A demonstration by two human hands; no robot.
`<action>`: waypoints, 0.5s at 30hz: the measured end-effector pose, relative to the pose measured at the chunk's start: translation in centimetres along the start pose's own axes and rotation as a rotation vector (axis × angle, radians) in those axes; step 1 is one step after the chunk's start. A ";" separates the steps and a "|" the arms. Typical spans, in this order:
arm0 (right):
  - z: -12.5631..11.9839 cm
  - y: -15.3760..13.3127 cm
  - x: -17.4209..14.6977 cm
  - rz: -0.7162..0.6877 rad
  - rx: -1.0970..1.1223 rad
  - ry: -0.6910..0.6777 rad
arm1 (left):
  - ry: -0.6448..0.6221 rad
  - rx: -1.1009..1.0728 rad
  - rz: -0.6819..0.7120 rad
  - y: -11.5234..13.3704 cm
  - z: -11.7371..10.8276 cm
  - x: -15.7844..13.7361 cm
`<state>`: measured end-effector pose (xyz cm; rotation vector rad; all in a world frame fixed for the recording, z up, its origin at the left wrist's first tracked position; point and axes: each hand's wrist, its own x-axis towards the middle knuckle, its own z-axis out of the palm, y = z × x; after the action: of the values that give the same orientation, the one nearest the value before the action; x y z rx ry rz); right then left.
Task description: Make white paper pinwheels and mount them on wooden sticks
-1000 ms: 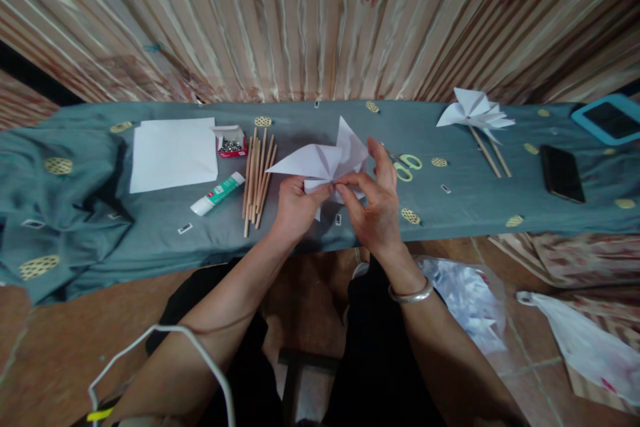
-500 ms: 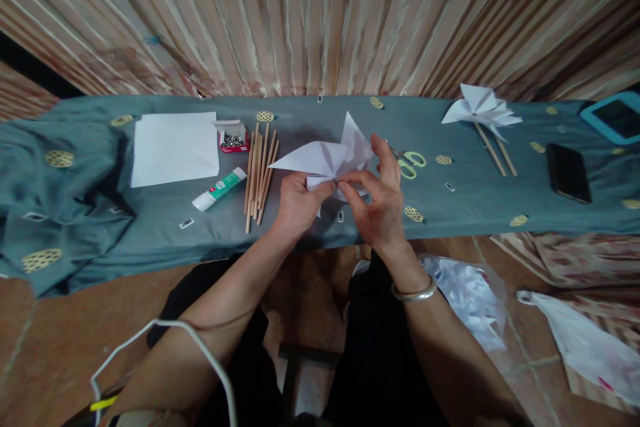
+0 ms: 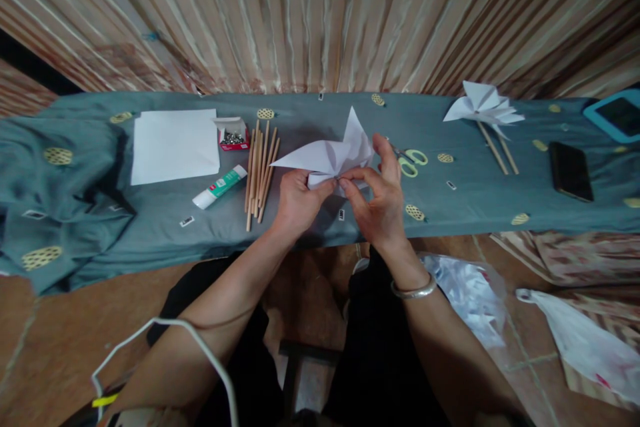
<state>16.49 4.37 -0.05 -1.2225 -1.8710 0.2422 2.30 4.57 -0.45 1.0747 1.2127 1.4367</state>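
Observation:
A white paper pinwheel (image 3: 325, 155) with folded, pointed blades is held above the cloth in front of me. My left hand (image 3: 303, 199) is closed on its near left side, thumb pressed close to the centre. At that centre, my right hand (image 3: 376, 197) pinches with thumb and forefinger; whatever tiny thing is between the fingertips is too small to make out. Its other fingers are raised beside the paper. Just left of my left hand lie several thin wooden sticks (image 3: 260, 170). Green-handled scissors (image 3: 411, 161) lie beyond my right hand, their blades partly hidden.
Left on the patterned cloth (image 3: 165, 213) are white paper sheets (image 3: 175, 147), an open box of metal pins (image 3: 233, 137) and a glue tube (image 3: 220, 188). Finished pinwheels on sticks (image 3: 483, 107), a black phone (image 3: 571, 171) and a blue-framed device (image 3: 617, 117) lie right. Plastic bags (image 3: 470, 293) are on the floor.
Both hands stay at the pinwheel with nearly the same grip. The pinwheel has tilted up slightly, and the whole view has shifted a little.

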 end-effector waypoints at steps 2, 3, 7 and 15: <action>0.1 0.0 0.0 0.005 -0.001 0.007 | 0.000 0.003 0.002 0.0 0.0 0.0; 0.1 0.0 0.0 0.007 -0.004 0.010 | 0.001 0.009 -0.003 0.1 0.0 -0.1; 0.2 0.2 -0.1 0.023 -0.014 0.016 | 0.023 0.019 -0.024 0.4 0.0 -0.1; 0.2 0.2 -0.2 0.065 0.017 0.004 | -0.024 0.036 0.027 0.5 -0.1 -0.1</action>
<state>16.45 4.40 -0.38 -1.2722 -1.8247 0.2901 2.21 4.43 0.03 1.1340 1.2151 1.4229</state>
